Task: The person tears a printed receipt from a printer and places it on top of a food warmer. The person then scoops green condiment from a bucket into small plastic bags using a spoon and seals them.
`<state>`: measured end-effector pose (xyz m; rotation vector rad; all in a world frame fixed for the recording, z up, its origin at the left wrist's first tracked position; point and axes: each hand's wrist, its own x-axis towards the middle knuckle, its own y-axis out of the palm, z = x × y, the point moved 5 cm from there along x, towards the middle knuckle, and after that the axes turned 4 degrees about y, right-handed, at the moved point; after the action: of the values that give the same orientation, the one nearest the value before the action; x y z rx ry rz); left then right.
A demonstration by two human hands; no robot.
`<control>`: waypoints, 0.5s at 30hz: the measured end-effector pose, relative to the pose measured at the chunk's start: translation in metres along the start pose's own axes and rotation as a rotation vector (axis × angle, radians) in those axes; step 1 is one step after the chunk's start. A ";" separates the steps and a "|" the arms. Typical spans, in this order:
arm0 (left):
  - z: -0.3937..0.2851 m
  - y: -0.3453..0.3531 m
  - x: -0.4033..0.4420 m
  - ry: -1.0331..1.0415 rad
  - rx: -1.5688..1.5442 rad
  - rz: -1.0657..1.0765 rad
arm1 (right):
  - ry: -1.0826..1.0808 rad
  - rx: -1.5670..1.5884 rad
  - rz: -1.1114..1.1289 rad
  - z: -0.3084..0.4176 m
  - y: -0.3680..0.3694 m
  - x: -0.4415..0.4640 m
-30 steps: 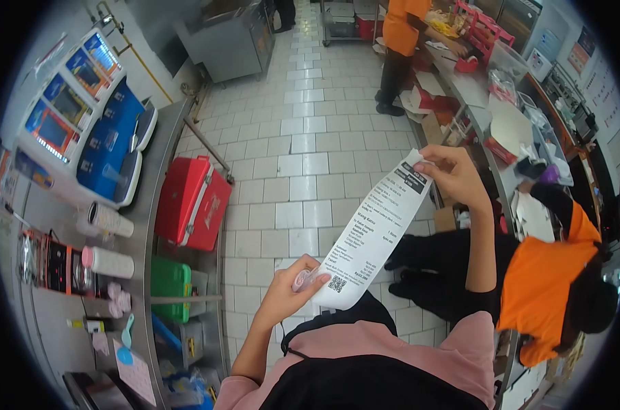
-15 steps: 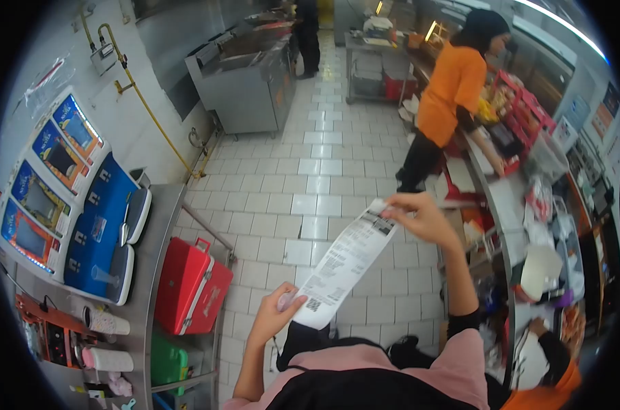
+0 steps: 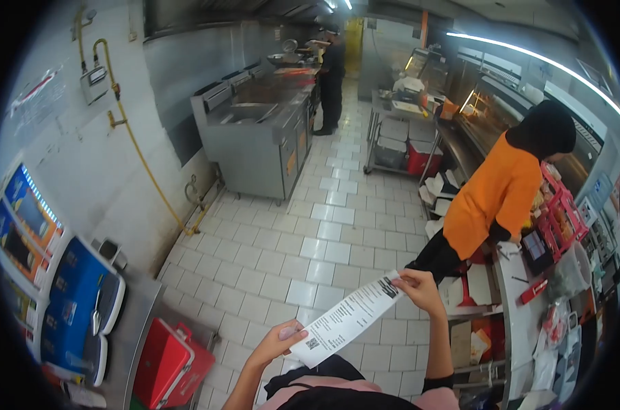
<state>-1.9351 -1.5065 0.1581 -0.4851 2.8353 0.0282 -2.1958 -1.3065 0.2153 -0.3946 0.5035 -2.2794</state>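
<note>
Pinching a long printed receipt (image 3: 347,318) at both ends, we hold it stretched slantwise between our two hands: the left hand (image 3: 274,345) grips the lower end, thumb on top near the QR code (image 3: 312,344), and the right hand (image 3: 421,290) clasps the upper end beside the dark printed block (image 3: 386,287). Something pale also seems to sit within the left grasp; we cannot tell what. The step in hand looks like spreading the slip open, print facing us; from this hold, we judge, any move calls for a light, even pull, since thin paper creases or tears easily. The slip is white, narrow and fairly flat, most of its lines too small to read. It hangs before our body, above the tiled floor (image 3: 300,263). Farther out, a red cooler box (image 3: 170,365) sits low on our left, a person in orange (image 3: 494,191) leans at the counter (image 3: 522,311) on our right, and another person in dark clothes (image 3: 332,82) stands beside the cooking range (image 3: 245,147).
</note>
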 end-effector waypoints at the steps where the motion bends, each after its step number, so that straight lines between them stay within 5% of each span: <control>1: -0.013 -0.001 0.032 -0.022 -0.007 0.034 | 0.034 0.063 -0.055 -0.011 -0.017 0.015; 4: -0.062 0.004 0.123 0.232 0.197 0.115 | 0.094 0.214 -0.166 -0.037 -0.062 0.052; 10: -0.098 0.024 0.296 0.176 0.411 0.232 | 0.168 0.364 -0.259 -0.127 -0.127 0.153; 14: -0.059 0.027 0.409 0.324 0.366 0.201 | 0.220 0.226 -0.199 -0.210 -0.153 0.234; 15: -0.025 0.019 0.441 0.138 0.302 0.188 | 0.244 0.198 -0.176 -0.215 -0.159 0.257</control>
<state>-2.3491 -1.6330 0.0661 -0.1598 2.9351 -0.4059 -2.5559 -1.3433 0.1340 -0.0635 0.3700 -2.5369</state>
